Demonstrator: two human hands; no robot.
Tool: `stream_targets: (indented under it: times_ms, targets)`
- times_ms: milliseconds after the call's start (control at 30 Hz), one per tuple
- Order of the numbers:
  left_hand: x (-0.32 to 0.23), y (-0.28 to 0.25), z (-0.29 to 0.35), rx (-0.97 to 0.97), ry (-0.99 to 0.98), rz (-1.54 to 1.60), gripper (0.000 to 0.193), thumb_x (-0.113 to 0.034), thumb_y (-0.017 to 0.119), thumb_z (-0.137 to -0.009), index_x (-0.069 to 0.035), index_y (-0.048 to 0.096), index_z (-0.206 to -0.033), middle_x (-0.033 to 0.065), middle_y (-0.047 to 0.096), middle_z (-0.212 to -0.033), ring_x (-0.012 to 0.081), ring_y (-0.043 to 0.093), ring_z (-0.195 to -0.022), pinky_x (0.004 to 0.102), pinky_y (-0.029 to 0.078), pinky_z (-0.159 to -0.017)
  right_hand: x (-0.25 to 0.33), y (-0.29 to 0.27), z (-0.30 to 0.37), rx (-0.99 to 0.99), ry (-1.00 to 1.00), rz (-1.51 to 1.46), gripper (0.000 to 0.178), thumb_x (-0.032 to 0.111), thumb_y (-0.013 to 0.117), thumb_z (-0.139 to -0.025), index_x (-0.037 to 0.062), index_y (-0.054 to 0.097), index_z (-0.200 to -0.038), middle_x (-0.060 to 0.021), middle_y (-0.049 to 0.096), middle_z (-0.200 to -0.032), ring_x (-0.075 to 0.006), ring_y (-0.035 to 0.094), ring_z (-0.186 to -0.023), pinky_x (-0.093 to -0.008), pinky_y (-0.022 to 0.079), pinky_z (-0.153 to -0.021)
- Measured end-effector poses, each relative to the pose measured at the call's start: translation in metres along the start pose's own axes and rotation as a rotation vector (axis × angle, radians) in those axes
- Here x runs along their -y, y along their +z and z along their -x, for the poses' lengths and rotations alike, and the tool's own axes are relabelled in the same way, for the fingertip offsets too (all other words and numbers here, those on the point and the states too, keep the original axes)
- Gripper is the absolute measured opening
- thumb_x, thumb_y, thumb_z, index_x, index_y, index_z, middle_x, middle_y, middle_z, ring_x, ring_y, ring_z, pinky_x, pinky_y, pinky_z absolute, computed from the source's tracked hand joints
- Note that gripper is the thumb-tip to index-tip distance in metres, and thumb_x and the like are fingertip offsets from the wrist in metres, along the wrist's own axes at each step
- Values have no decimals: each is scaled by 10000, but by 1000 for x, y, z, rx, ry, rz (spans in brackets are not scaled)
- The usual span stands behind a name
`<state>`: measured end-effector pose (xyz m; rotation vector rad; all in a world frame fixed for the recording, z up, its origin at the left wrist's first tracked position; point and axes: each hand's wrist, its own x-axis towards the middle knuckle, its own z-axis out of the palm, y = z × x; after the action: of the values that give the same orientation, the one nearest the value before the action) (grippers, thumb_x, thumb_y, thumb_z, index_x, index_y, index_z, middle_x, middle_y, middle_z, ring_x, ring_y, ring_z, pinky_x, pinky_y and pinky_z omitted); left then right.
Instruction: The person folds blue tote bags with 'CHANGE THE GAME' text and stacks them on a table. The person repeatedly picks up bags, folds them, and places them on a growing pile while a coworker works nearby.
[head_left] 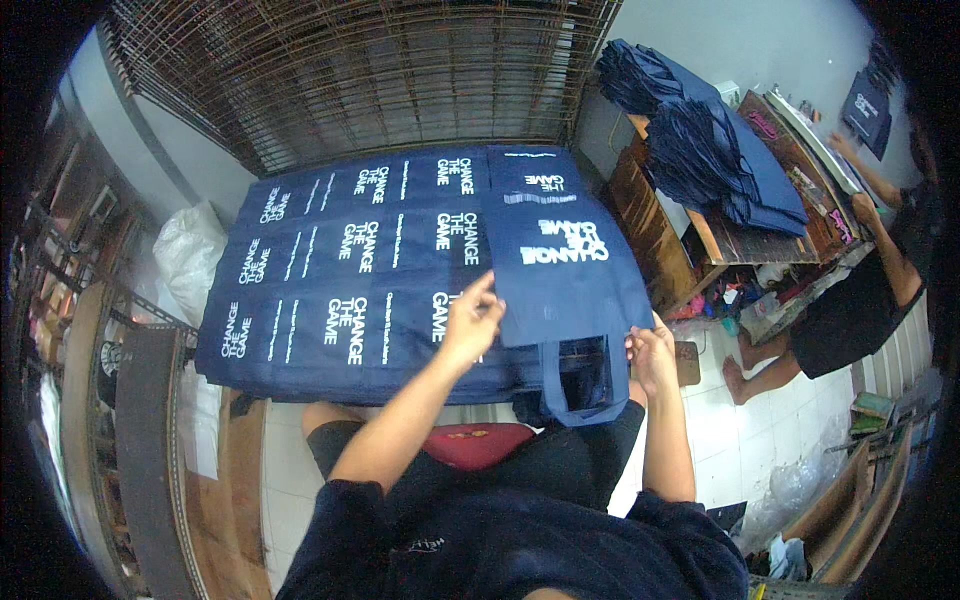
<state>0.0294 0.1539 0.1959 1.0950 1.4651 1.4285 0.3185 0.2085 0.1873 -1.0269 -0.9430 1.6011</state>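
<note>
A navy fabric tote bag (566, 293) with white lettering and a loop handle (583, 408) lies over the right part of the table, its handle hanging past the near edge. My right hand (652, 352) is closed, fingers pinched at the bag's near right corner. Beside the bag's left edge is my left hand (474, 320), its index finger and thumb apart; nothing shows in its grasp. Beneath and to the left spread navy printed fabric pieces (330, 270), laid in rows with white lettering. Whether my left fingertips touch the bag is hard to see.
A large wire rack (370, 80) rises behind the table. At the right, piled navy bags (710, 160) lie on a wooden workbench (740, 245), where another person (860, 310) works. Metal shelving (145, 450) and a white plastic sack (190, 245) flank the left side.
</note>
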Motion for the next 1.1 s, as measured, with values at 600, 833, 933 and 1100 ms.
stream_targets:
  times_ms: [600, 833, 933, 1100]
  targets:
    - [94, 32, 7, 6, 49, -532, 501, -84, 581, -751, 56, 492, -1224, 120, 643, -697, 220, 627, -589, 331, 491, -599, -89, -56, -16, -329, -10, 347, 395, 29, 471, -770, -3, 522, -1160, -83, 586, -721, -119, 530, -516, -236, 411, -424]
    - [94, 36, 1, 16, 35, -529, 487, -82, 589, -760, 49, 500, -1220, 117, 653, -712, 202, 623, -557, 311, 490, -593, -87, -56, -16, -395, 27, 297, 401, 43, 484, -769, 10, 534, -1165, -79, 589, -715, -118, 531, -515, -236, 409, -427]
    - [101, 32, -5, 50, 29, -541, 485, -80, 591, -761, 42, 503, -1222, 123, 653, -703, 206, 630, -571, 320, 491, -604, -85, -53, -15, -384, 27, 318, 395, 51, 479, -779, 18, 538, -1168, -74, 588, -708, -115, 526, -508, -236, 409, -430]
    - [106, 31, -7, 98, -53, -533, 508, -53, 594, -793, 49, 450, -1270, 88, 642, -769, 135, 611, -592, 273, 485, -584, -87, -54, -11, -379, 53, 312, 390, 69, 470, -798, 37, 538, -1181, -57, 571, -708, -102, 517, -532, -224, 395, -441]
